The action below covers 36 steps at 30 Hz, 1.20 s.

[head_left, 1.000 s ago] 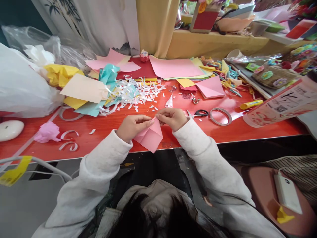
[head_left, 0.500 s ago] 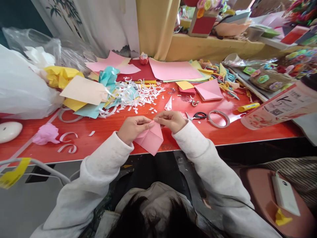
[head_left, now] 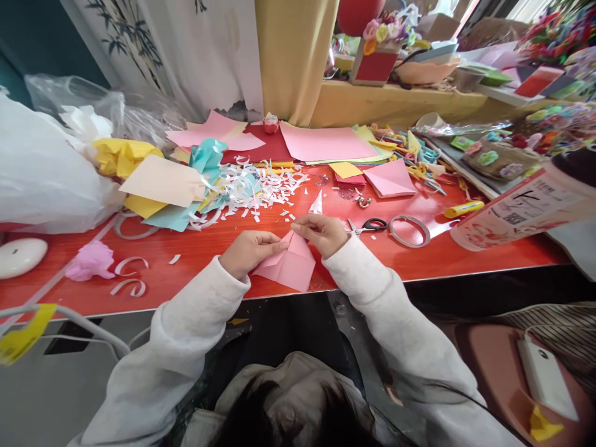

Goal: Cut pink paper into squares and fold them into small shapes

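Observation:
A folded sheet of pink paper (head_left: 293, 267) with crease lines lies at the front edge of the red table, between my hands. My left hand (head_left: 251, 250) pinches its upper left side between thumb and fingers. At the top corner my right hand (head_left: 323, 234) grips the same paper with thumb and forefinger. The fingers partly hide the upper folds. Just beyond my right hand stands a small white-and-pink paper cone (head_left: 317, 203). Black-handled scissors (head_left: 370, 226) lie to the right of that hand.
A roll of tape (head_left: 410, 231), a yellow marker (head_left: 464, 208) and a tilted, printed cup (head_left: 516, 208) lie to the right. White paper shreds (head_left: 261, 186) are heaped behind my hands. Folded pink paper (head_left: 390, 179) sits at the back. A crumpled pink paper (head_left: 90, 261) lies left.
The pink paper has turned a little, its lower corner swinging right. Both hands keep their pinch on it. The camera view has shifted slightly.

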Tool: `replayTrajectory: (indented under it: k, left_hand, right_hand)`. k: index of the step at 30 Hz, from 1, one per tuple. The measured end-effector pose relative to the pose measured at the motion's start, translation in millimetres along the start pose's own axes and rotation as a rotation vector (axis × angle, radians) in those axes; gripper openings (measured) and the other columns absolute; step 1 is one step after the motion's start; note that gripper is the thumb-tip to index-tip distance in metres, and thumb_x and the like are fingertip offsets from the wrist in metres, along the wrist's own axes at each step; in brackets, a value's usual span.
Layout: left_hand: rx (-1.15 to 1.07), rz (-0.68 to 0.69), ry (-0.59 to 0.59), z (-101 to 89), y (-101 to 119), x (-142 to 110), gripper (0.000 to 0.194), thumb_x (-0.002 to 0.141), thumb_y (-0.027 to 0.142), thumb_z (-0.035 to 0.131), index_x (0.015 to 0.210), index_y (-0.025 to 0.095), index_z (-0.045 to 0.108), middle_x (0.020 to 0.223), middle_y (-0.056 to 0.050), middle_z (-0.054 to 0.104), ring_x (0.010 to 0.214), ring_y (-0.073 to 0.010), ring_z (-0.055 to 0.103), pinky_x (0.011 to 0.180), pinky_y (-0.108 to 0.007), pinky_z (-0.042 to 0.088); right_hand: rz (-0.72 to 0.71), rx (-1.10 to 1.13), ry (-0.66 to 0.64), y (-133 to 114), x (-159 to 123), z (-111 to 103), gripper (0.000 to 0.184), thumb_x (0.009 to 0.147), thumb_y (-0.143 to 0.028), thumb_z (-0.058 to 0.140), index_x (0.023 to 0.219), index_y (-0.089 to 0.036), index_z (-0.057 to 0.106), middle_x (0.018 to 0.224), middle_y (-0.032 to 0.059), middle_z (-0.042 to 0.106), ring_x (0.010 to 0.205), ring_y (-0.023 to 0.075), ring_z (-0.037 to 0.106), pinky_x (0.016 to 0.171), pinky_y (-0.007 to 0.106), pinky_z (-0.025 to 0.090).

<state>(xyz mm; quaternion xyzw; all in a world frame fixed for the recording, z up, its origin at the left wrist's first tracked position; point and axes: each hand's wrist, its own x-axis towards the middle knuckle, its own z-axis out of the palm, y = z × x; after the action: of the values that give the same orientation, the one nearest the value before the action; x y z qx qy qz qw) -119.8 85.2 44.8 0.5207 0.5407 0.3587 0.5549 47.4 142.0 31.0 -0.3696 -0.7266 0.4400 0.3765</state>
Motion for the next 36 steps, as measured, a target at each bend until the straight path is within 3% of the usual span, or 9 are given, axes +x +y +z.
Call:
replayTrajectory:
  k: [4, 7, 13, 19, 27, 32, 36]
  left_hand:
    - [0.059, -0.001, 0.061, 0.7, -2.0, -0.1, 0.03, 0.055, 0.039, 0.07, 0.065, 0.012, 0.061, 0.059, 0.002, 0.056, 0.054, -0.0073, 0.046, 0.053, -0.021, 0.035]
    - [0.082, 0.034, 0.022, 1.5, -2.3, 0.2, 0.031, 0.057, 0.041, 0.068, 0.066, 0.012, 0.062, 0.06, 0.002, 0.056, 0.055, -0.0076, 0.046, 0.054, -0.021, 0.035]
    - [0.063, 0.029, -0.034, -0.1, -2.4, -0.9, 0.033, 0.062, 0.042, 0.064, 0.075, 0.012, 0.064, 0.069, -0.001, 0.061, 0.064, -0.0099, 0.05, 0.061, -0.023, 0.037]
    - [0.022, 0.044, 0.028, -1.1, -4.5, -1.4, 0.033, 0.06, 0.042, 0.066, 0.073, 0.012, 0.064, 0.067, -0.001, 0.061, 0.062, -0.0101, 0.05, 0.06, -0.023, 0.038]
    - [0.001, -0.024, 0.049, 3.1, 3.8, -4.5, 0.031, 0.049, 0.038, 0.073, 0.062, 0.013, 0.061, 0.057, 0.003, 0.057, 0.054, -0.0077, 0.046, 0.055, -0.022, 0.037]
    - [0.013, -0.008, 0.038, 1.5, 0.7, -4.7, 0.031, 0.048, 0.039, 0.074, 0.059, 0.013, 0.059, 0.053, 0.004, 0.053, 0.05, -0.0061, 0.043, 0.051, -0.021, 0.034]
    - [0.023, -0.022, 0.051, 1.3, 2.0, -6.0, 0.03, 0.049, 0.038, 0.074, 0.058, 0.013, 0.058, 0.05, 0.005, 0.05, 0.047, -0.0047, 0.039, 0.048, -0.02, 0.031]
  right_hand:
    - [0.112, 0.108, -0.076, -1.5, 0.3, 0.6, 0.029, 0.063, -0.041, 0.063, 0.07, -0.013, 0.059, 0.056, -0.0004, 0.055, 0.05, 0.0091, 0.048, 0.049, 0.023, 0.038]
    - [0.145, 0.156, -0.115, -0.7, 0.3, -1.0, 0.032, 0.061, -0.043, 0.064, 0.069, -0.013, 0.059, 0.055, -0.0011, 0.054, 0.05, 0.0091, 0.048, 0.048, 0.023, 0.038]
    - [0.126, 0.179, 0.004, 1.3, 1.6, -4.2, 0.03, 0.062, -0.041, 0.064, 0.073, -0.013, 0.061, 0.065, 0.0017, 0.06, 0.06, 0.0112, 0.054, 0.055, 0.024, 0.042]
    - [0.267, 0.359, -0.254, -8.0, -0.1, -4.6, 0.034, 0.056, -0.04, 0.07, 0.073, -0.012, 0.06, 0.058, -0.0007, 0.058, 0.056, 0.0106, 0.053, 0.053, 0.025, 0.043]
    - [0.252, 0.375, -0.287, -9.6, -0.9, -4.1, 0.029, 0.056, -0.038, 0.069, 0.067, -0.014, 0.057, 0.057, -0.0017, 0.055, 0.055, 0.0104, 0.051, 0.05, 0.024, 0.041]
    - [0.181, 0.268, -0.247, -11.0, -1.1, -3.0, 0.031, 0.055, -0.04, 0.07, 0.058, -0.014, 0.052, 0.047, -0.0064, 0.042, 0.044, 0.0052, 0.039, 0.041, 0.02, 0.03]
    - [0.157, 0.224, -0.229, -11.0, -1.7, -2.9, 0.033, 0.058, -0.044, 0.068, 0.058, -0.014, 0.053, 0.05, -0.0044, 0.045, 0.048, 0.0072, 0.044, 0.044, 0.021, 0.035]
